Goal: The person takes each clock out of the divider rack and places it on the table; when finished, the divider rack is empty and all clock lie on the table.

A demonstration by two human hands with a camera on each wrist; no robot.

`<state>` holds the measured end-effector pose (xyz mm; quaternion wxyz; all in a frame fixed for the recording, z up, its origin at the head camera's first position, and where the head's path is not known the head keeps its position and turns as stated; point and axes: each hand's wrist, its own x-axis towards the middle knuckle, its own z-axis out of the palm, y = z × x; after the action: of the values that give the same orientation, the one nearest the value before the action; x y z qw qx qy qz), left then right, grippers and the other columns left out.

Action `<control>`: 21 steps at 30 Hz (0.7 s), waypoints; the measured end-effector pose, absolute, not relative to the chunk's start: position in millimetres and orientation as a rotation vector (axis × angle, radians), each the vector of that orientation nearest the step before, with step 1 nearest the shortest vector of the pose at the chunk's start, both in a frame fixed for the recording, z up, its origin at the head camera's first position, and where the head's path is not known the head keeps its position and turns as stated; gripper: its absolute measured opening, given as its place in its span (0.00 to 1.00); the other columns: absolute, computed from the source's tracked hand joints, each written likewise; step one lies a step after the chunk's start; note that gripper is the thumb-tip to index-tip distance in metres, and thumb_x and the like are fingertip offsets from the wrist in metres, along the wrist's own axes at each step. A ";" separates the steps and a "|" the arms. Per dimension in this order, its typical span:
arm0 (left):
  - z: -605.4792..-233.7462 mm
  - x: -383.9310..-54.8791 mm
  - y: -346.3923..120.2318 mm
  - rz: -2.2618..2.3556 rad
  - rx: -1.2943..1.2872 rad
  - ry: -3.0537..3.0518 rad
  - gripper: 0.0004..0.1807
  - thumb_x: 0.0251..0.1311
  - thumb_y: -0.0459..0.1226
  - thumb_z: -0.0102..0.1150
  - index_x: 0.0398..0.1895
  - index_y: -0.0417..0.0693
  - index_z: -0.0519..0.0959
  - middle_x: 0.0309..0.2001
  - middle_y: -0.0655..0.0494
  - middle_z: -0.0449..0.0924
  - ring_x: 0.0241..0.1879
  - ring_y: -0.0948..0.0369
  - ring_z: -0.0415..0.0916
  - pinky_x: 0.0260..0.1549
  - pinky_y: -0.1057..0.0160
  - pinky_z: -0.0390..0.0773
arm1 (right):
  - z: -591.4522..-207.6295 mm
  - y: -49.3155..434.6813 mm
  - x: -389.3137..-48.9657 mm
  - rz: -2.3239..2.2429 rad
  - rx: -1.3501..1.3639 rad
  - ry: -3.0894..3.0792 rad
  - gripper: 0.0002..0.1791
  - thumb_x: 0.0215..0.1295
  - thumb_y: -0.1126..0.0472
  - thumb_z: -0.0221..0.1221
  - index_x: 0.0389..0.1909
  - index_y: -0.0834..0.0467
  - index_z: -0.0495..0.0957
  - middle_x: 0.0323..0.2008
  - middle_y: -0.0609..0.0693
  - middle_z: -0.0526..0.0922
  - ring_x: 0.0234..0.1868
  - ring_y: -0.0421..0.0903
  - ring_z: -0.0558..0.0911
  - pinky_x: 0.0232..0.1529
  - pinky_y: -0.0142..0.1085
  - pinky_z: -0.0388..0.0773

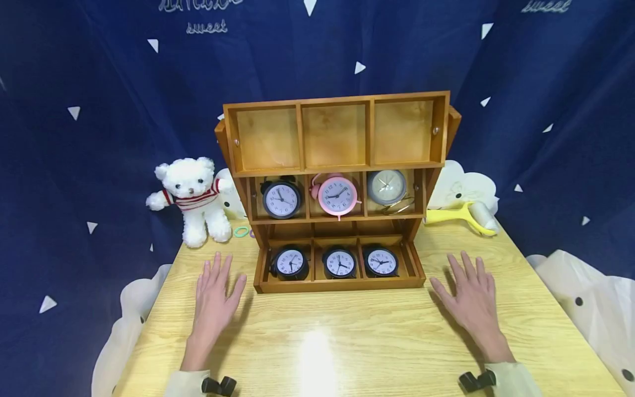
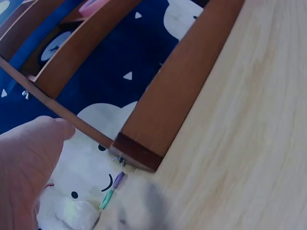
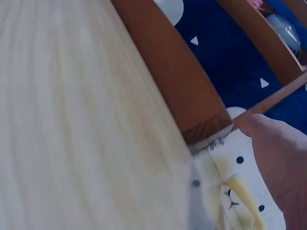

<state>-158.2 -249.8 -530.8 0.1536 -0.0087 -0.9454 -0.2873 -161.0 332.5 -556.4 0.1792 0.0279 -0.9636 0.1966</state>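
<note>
Pale sleeves (image 1: 186, 385) lead to the left hand (image 1: 215, 298) and right hand (image 1: 471, 303), held over the wood-grain surface (image 1: 377, 342), backs upward, fingers straight and parted, gripping nothing. Between and beyond the two sets of fingers stands a three-tier wooden rack (image 1: 342, 285), apart from both hands in the head view. Its bottom tray, nearest the fingers, has three compartments: a black alarm clock (image 1: 290, 261) toward the left fingers, a second black clock (image 1: 339, 263) in the middle, a third black clock (image 1: 381, 262) toward the right fingers. Farther from the fingers, the middle tier holds, in the same order, a dark twin-bell clock (image 1: 281, 199), a pink alarm clock (image 1: 337, 196) and a round grey clock (image 1: 387, 187). The top tier, farthest, shows three wood-backed compartments. Beyond the left fingers sits a white teddy bear (image 1: 190, 182); beyond the right fingers lies a yellow-handled roller (image 1: 446, 215).
</note>
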 end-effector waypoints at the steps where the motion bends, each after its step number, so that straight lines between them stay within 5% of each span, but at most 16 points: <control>1: -530.6 -159.0 -248.1 -0.847 -0.037 -2.705 0.39 0.76 0.58 0.51 0.83 0.53 0.58 0.84 0.43 0.45 0.83 0.41 0.33 0.79 0.36 0.36 | -554.1 330.2 -161.8 0.562 0.088 -2.715 0.46 0.73 0.36 0.57 0.83 0.54 0.55 0.81 0.66 0.51 0.83 0.67 0.37 0.75 0.73 0.37; 9: -530.8 -165.9 -231.0 -0.909 -0.108 -2.706 0.42 0.75 0.59 0.53 0.85 0.56 0.54 0.85 0.49 0.42 0.83 0.44 0.33 0.79 0.35 0.39 | -532.4 309.8 -166.6 0.622 0.166 -2.588 0.46 0.71 0.40 0.60 0.82 0.55 0.56 0.82 0.63 0.52 0.83 0.66 0.44 0.80 0.63 0.36; 21: -547.3 -179.7 -210.0 -1.279 -0.151 -2.621 0.52 0.69 0.57 0.63 0.86 0.58 0.45 0.85 0.58 0.39 0.84 0.50 0.35 0.78 0.35 0.45 | -462.4 260.5 -199.5 0.873 0.415 -2.057 0.47 0.61 0.42 0.66 0.76 0.64 0.67 0.75 0.63 0.68 0.75 0.64 0.66 0.79 0.51 0.58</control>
<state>-179.7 -210.0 -547.3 0.1106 -0.0513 -0.8919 -0.4354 -199.5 260.5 -462.4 0.4208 0.1657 -0.8210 0.3484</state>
